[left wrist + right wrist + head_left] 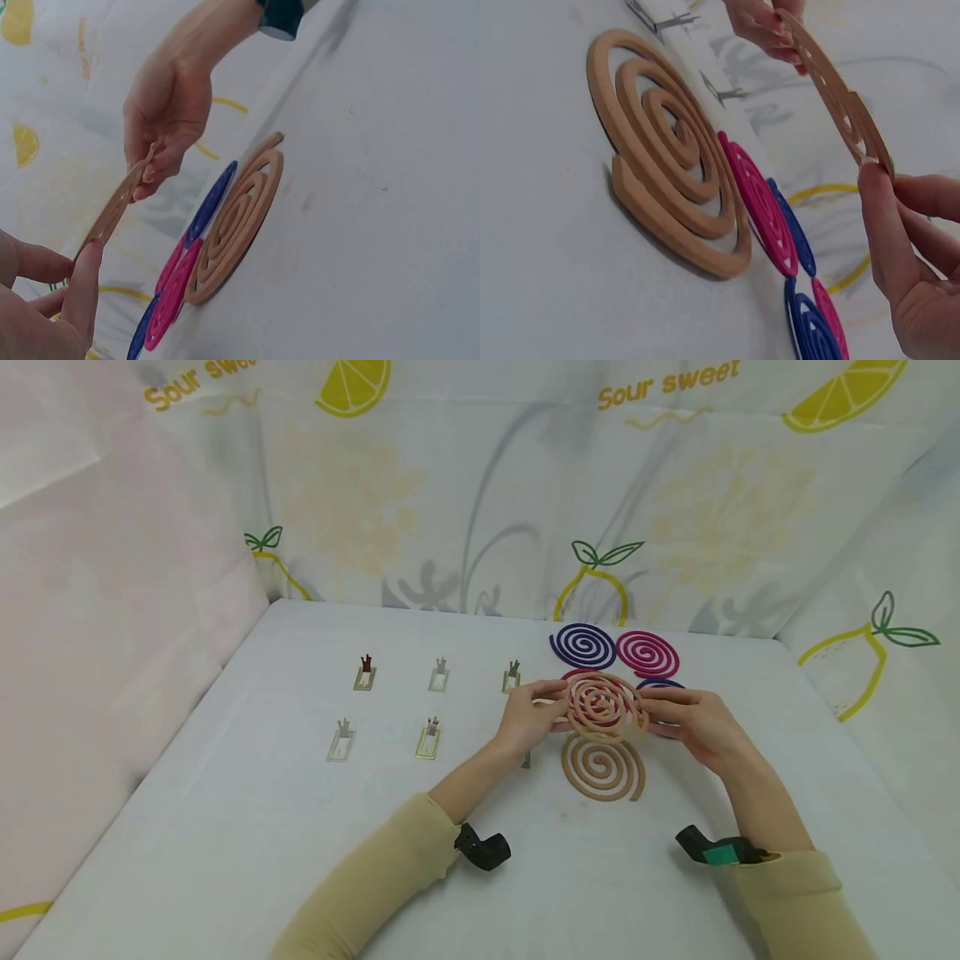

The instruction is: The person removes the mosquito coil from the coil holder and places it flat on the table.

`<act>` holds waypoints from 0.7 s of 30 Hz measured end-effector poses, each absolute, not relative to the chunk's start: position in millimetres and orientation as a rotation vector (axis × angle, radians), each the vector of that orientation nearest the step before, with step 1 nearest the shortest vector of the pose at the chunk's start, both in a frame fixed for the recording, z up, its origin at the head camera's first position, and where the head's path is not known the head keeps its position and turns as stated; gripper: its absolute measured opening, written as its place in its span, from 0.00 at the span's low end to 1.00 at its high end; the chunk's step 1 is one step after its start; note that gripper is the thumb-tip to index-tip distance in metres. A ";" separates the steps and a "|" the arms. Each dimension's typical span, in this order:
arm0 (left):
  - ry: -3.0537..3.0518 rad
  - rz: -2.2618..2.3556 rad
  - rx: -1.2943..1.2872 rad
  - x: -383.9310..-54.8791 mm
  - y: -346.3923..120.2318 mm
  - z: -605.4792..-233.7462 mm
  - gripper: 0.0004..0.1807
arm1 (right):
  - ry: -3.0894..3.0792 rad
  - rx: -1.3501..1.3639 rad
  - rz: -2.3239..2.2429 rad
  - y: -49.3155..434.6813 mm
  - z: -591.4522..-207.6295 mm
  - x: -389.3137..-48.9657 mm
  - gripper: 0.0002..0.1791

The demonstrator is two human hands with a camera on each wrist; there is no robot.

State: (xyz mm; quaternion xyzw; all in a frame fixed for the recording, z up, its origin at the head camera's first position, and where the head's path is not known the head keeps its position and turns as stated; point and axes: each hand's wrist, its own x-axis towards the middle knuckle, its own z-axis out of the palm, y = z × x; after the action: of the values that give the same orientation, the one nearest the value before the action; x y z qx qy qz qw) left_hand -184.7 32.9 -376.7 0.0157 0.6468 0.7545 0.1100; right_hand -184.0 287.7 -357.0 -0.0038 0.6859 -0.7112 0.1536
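A tan mosquito coil (pixel 609 732) is held up above the table, edge-on in both wrist views. My left hand (pixel 528 717) pinches its left edge between thumb and fingers; the same hand (pixel 49 300) fills the lower left of the left wrist view. On the opposite edge, my right hand (pixel 693 724) grips it with thumb and fingertips, seen close up in the right wrist view (pixel 922 255). Beneath lies a second tan coil (pixel 630 97), flat on the table. A magenta coil behind the held one is mostly hidden by it in the head view.
Farther back lie a dark blue coil (pixel 583 647) and a magenta coil (pixel 647 653); another blue coil (pixel 660 682) is partly behind my right hand. Several small metal stands with upright prongs are spread to the left, such as this reddish-pronged stand (pixel 365 677). A printed cloth (pixel 450 485) hangs behind.
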 end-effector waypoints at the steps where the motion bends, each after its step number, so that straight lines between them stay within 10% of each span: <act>1: 1.900 2.220 0.053 -184.6 36.1 -376.5 0.17 | 1.982 -0.016 -2.017 291.5 -357.2 -184.8 0.12; 21: 1.834 2.164 -0.008 -189.0 83.4 -378.3 0.16 | 2.072 0.007 -1.913 340.4 -353.9 -185.8 0.12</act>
State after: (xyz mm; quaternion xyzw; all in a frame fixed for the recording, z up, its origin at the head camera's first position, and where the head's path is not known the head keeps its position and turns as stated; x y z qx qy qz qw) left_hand -189.0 83.4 -378.3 -0.0026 0.6390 0.7540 0.1521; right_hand -185.8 340.4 -353.9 0.0026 0.7253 -0.6696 0.1600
